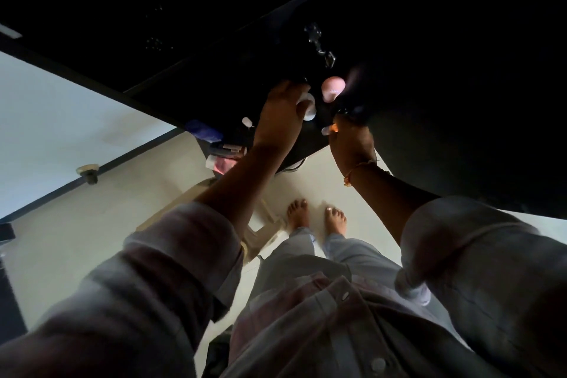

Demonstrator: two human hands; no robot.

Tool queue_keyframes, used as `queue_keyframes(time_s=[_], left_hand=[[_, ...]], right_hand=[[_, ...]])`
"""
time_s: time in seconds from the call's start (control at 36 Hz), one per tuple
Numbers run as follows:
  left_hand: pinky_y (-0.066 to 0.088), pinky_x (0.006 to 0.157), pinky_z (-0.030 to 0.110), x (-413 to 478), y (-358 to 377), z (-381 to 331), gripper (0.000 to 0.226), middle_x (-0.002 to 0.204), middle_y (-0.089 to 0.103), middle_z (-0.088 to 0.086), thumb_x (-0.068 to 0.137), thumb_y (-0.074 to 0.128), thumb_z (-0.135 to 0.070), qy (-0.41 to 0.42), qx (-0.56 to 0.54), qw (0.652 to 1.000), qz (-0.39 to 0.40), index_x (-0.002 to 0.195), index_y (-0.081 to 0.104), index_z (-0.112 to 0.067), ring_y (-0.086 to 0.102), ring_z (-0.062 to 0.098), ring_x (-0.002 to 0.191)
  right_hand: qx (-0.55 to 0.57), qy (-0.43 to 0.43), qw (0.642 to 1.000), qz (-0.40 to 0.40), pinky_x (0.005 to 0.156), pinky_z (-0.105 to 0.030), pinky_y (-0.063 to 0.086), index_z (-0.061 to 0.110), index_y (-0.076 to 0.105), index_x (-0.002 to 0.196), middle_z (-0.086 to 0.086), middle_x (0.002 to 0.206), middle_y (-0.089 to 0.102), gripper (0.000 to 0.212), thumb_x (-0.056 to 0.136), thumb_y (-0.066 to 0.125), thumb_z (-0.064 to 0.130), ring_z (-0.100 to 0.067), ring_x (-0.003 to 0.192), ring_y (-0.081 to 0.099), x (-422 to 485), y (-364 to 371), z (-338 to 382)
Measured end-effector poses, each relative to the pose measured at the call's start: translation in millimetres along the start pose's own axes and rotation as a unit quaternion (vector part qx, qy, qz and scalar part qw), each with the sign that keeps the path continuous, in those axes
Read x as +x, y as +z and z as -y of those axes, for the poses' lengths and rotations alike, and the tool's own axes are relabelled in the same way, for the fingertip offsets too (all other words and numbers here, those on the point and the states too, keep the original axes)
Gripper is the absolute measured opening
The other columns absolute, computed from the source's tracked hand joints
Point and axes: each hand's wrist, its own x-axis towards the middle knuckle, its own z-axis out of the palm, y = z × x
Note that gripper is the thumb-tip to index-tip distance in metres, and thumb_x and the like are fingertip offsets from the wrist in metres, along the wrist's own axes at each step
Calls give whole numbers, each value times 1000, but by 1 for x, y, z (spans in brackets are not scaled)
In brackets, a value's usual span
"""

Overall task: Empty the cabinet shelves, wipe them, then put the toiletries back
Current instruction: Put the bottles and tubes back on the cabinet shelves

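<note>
Both arms reach forward onto a dark surface (171,58), very dim. Left hand (280,113) is curled around a small white container (310,106), fingers closed on it. Right hand (352,139) sits just right of it, fingers bent at a small white item (325,131); can't tell if it grips. Pink rounded bottle (333,88) stands just beyond, between the hands. Blue and pink packets (214,144) lie at the near-left edge.

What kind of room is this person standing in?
Probably a bathroom: a tap above a dark counter, small toiletry bottles on it, and bare feet on pale floor.
</note>
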Motion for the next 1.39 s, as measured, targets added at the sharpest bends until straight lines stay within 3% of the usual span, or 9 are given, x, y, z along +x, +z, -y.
queue_keyframes(time_s=[0.11, 0.19, 0.42, 0.58, 0.83, 0.97, 1.06, 1.19, 1.39], left_hand=[[44, 83, 28, 18, 6, -6, 22, 106, 63, 15, 86, 58, -10, 12, -6, 999, 30, 104, 68, -3, 62, 26, 95], [42, 75, 30, 24, 6, -14, 17, 99, 62, 17, 82, 58, -5, 21, 5, 999, 50, 95, 67, 3, 60, 27, 87], [45, 80, 36, 40, 8, -22, 21, 103, 62, 17, 84, 57, -10, 16, 12, 997, 77, 98, 66, 2, 60, 27, 92], [27, 68, 18, 46, 10, -24, 19, 106, 61, 12, 88, 59, -16, 44, 35, 994, 92, 102, 66, -6, 57, 23, 96], [31, 83, 16, 47, 18, -18, 32, 123, 56, 12, 91, 59, -16, 41, 33, 996, 71, 122, 59, -7, 54, 24, 114], [40, 101, 29, 40, 16, -17, 48, 133, 52, 12, 88, 66, -15, 31, 12, 998, 51, 133, 52, -9, 49, 26, 124], [43, 100, 34, 29, 16, -13, 46, 130, 53, 12, 88, 65, -20, 22, 7, 1000, 12, 131, 53, -9, 49, 27, 122], [47, 92, 35, -7, 15, -4, 38, 118, 58, 14, 92, 63, -25, 25, 3, 998, -54, 123, 57, -6, 55, 26, 110], [50, 88, 34, -75, 12, 24, 34, 116, 59, 14, 91, 64, -23, -9, 25, 999, -37, 121, 61, -8, 57, 26, 108]], right_hand=[[31, 43, 999, 10, 66, -24, 38, 19, 60, 89, 1, 97, 72, 12, 89, 48, 16, -29, 91, 66, 6, 0, -5], [32, 33, 999, -1, 71, -27, 48, 16, 63, 90, -1, 95, 73, 13, 87, 51, 15, -32, 90, 67, 7, -2, -6], [7, 12, 1000, -24, 68, -38, 54, 14, 63, 89, -10, 95, 68, 9, 86, 56, 19, -37, 83, 65, 12, -2, -6], [-16, 27, 999, -18, 69, -38, 55, 17, 63, 96, -8, 99, 66, 16, 90, 54, 30, -39, 83, 65, 11, -5, -4], [-36, 23, 999, -21, 68, -37, 54, 21, 61, 99, -5, 105, 63, 18, 91, 52, 33, -37, 82, 65, 9, -9, -2], [-61, 34, 997, -34, 63, -31, 43, 29, 56, 113, -3, 110, 63, 25, 89, 55, 37, -39, 85, 65, 2, -16, 5], [-70, 37, 996, -35, 64, -32, 42, 31, 54, 116, -2, 116, 60, 29, 89, 57, 41, -39, 87, 65, -3, -20, 8], [-57, 39, 996, -53, 65, -37, 53, 31, 56, 111, 2, 120, 52, 32, 85, 63, 47, -36, 84, 66, -15, -22, 13], [-70, 6, 994, -80, 66, -39, 52, 23, 56, 113, -7, 119, 50, 38, 87, 56, 50, -36, 97, 61, -26, -21, 13]])
